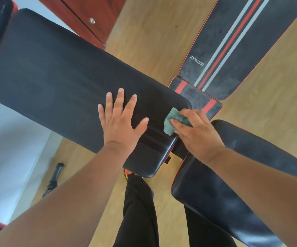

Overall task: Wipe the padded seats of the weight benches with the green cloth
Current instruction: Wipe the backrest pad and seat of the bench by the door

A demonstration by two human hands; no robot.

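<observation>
Under the right-hand grip [195,132], clamped on it, the small crumpled green cloth [172,122] looks soft, light; bunch centrally; left hand [121,120] flat, fingers apart, on black padded surface [54,72].

L hand [121,120] flat, R hand [195,134] gripping

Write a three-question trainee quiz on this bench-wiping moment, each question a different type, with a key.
1. True or false: the left hand lies flat with fingers spread on the large black bench pad.
2. Which hand grips the green cloth? A) left hand B) right hand C) both
3. Fill in: the pad with red and grey stripes carries the printed name ______.

Key
1. True.
2. B: the right hand holds the bunched cloth at the near right end of the large black bench pad.
3. XYWang; that pad looks dusty and sits beyond the one under the hands, over the wooden floor.
</observation>
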